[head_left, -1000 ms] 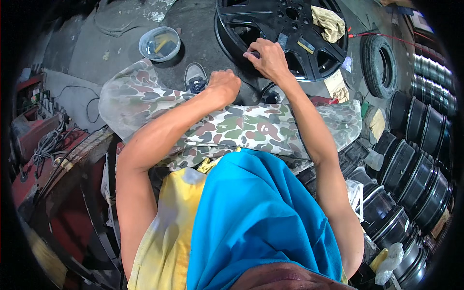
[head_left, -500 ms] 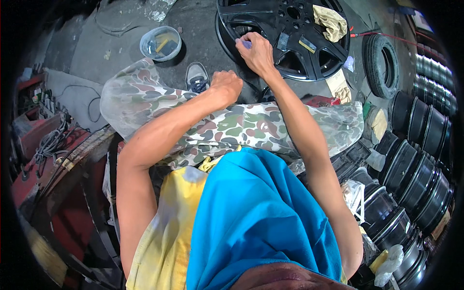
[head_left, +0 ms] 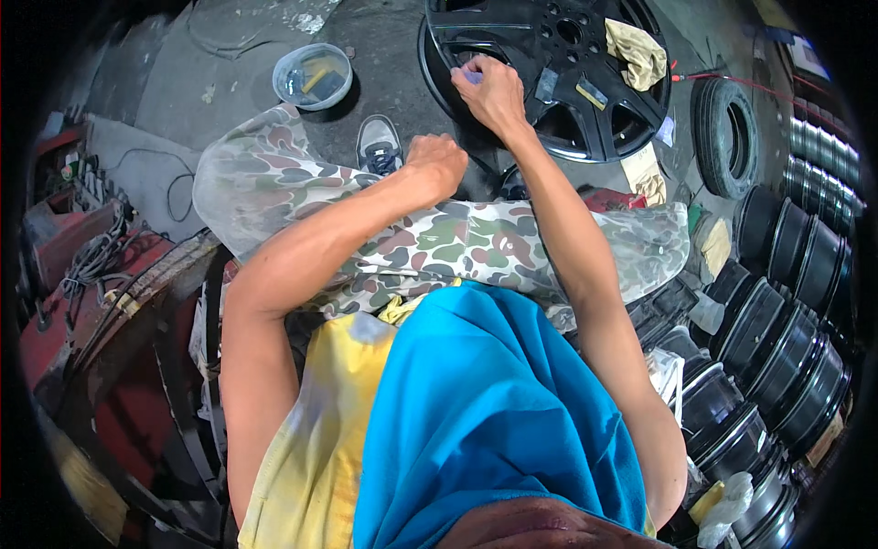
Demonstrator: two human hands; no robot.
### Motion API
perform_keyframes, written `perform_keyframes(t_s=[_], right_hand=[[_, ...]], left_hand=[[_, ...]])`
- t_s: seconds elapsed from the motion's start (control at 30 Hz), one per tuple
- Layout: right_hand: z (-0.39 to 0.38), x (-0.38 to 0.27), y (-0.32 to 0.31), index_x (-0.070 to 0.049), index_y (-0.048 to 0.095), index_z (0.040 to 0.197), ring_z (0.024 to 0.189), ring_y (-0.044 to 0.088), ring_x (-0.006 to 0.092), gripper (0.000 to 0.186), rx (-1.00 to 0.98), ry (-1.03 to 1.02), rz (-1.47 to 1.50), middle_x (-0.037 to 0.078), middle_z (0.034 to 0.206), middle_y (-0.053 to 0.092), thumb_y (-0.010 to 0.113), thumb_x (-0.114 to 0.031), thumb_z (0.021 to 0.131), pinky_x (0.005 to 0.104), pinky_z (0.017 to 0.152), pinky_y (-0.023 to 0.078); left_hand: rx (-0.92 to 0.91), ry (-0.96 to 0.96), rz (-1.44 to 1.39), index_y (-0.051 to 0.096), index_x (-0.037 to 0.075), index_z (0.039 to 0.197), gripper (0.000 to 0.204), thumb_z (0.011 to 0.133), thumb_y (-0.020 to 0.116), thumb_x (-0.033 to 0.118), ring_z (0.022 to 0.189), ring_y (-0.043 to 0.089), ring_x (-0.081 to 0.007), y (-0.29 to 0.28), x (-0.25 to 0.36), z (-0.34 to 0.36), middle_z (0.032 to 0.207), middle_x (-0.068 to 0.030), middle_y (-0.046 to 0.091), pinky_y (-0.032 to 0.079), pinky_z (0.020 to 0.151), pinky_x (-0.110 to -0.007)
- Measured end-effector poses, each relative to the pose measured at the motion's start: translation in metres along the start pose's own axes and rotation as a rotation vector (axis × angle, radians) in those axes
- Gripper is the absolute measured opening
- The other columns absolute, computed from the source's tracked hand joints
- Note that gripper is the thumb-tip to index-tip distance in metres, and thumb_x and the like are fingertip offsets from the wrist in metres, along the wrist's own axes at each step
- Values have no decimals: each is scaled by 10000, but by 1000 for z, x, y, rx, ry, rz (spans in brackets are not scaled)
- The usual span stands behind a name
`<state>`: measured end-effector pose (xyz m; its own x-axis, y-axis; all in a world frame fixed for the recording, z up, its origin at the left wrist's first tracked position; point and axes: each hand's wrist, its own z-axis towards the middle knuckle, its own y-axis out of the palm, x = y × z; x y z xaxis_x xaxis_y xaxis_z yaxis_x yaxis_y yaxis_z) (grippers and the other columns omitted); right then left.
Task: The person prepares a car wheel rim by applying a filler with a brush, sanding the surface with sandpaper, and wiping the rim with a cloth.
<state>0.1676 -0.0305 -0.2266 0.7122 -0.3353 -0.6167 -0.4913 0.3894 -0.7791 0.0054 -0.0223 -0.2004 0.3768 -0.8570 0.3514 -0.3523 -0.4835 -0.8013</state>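
Note:
My right hand (head_left: 491,94) pinches a small purplish pad (head_left: 472,76) on the left part of a black alloy wheel (head_left: 508,26). My left hand (head_left: 437,163) is curled with knuckles up above my camouflage-trousered leg, near my grey shoe (head_left: 379,140); anything inside it is hidden. Two small block-like pieces, one grey (head_left: 547,84) and one yellow-topped (head_left: 592,91), lie on the wheel's face beside a crumpled beige cloth (head_left: 637,55). A translucent bucket (head_left: 332,99) holding liquid and yellow and dark pieces sits left of the wheel.
A tyre (head_left: 712,137) stands right of the wheel, with a red hose (head_left: 750,79) behind. Stacked black rims (head_left: 764,348) crowd my right side; red machinery (head_left: 64,302) with coiled cables is at left. A beige sheet (head_left: 640,174) lies below the wheel.
My right hand has moved left and up along the wheel and the purplish pad now shows in its fingers. My left hand has shifted slightly right. The view has shifted slightly.

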Motion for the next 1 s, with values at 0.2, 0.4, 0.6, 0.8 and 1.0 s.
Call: perform_keyframes(t_s=[0.2,0.4,0.6,0.8,1.0], right_hand=[[-3,-3,-2,-3,763,890,858,719,431,353,-46,117,22,248,899,735,714,-348,828,482,798,571],[-6,-2,-3,-22,768,889,862,717,434,326,-73,157,28,234,886,738,720,-337,819,486,804,573],[-1,-2,-7,-53,770,871,855,719,429,262,-25,78,-6,223,876,739,726,-306,818,498,815,579],[-21,13,-73,-23,737,821,848,713,405,272,-188,-12,-132,216,853,733,698,-292,826,474,803,571],[-62,62,-233,-57,764,909,807,737,327,271,128,120,-98,152,852,747,760,-325,871,401,748,573]], left_hand=[[-39,17,5,771,-10,1035,291,916,707,248,1044,712,-387,-2,-1,0,1170,-249,696,580,883,-458],[-99,-71,9,749,8,1111,323,915,700,259,1110,692,-378,-10,-3,3,1209,-225,683,570,920,-456],[289,-288,68,539,-14,1354,533,926,692,265,1088,676,-408,-45,-44,18,1313,-213,584,573,898,-490],[501,-194,91,261,-1,1582,765,957,645,217,1066,670,-454,-31,-62,25,1651,-211,279,571,867,-521],[450,-148,202,159,-25,1610,829,953,622,179,1115,653,-479,-4,-68,35,1704,-210,121,584,881,-503]])
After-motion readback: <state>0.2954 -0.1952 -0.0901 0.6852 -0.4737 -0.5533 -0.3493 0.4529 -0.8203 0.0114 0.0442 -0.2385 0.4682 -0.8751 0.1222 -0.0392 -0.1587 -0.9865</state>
